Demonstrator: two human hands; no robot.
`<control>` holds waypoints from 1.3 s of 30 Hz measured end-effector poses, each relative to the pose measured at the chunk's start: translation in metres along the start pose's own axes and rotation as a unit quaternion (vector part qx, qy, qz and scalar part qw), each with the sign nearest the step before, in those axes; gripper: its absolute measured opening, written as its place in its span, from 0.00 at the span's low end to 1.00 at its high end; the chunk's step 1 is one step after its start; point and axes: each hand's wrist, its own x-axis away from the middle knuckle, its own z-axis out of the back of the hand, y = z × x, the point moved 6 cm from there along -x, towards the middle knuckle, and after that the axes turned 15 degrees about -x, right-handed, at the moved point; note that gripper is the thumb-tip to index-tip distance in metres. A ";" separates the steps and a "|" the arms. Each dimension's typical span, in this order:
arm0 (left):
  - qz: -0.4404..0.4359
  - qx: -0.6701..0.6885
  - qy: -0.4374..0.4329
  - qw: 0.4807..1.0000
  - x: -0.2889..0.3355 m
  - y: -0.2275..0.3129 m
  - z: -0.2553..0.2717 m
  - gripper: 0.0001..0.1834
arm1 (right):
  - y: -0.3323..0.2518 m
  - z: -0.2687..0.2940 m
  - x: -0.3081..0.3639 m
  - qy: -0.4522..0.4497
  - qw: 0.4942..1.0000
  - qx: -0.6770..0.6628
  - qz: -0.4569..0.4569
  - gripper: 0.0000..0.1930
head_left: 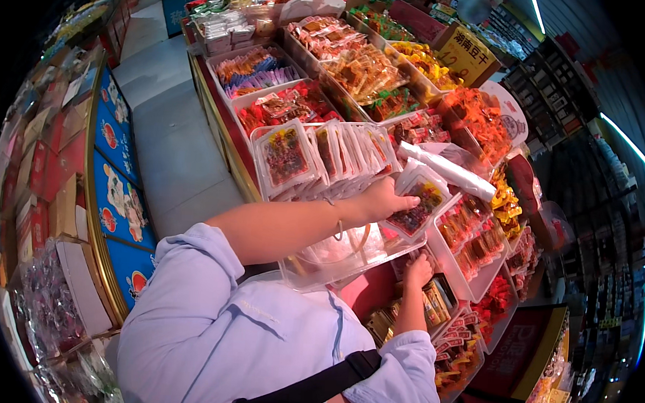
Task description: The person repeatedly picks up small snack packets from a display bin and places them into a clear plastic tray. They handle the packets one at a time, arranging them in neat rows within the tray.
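Observation:
My left arm reaches across to the right, and my left hand [381, 201] grips a flat snack packet [426, 198] with a pale rim and dark contents, thumb on top. Beneath it is a clear plastic bin [318, 278]. Further away, similar packets [340, 148] stand in a row in another bin. Lower right, my right hand [417, 270] is curled at the edge of a bin of small packets [437, 302]; its fingers are bent, and what they hold is hidden. Just beyond my left hand lies a rolled white plastic sheet [448, 170].
Bins of red wrapped snacks [284, 104], orange packets [479, 126] and yellow packets [424, 64] fill the sloping display. A yellow sign [467, 54] stands at the back. Left of the aisle floor [186, 150] runs a blue-fronted counter [122, 198].

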 end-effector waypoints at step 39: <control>-0.031 0.001 0.028 0.999 -0.007 -0.011 0.000 0.24 | 0.007 0.004 0.010 -0.052 0.983 -0.171 -0.026 0.15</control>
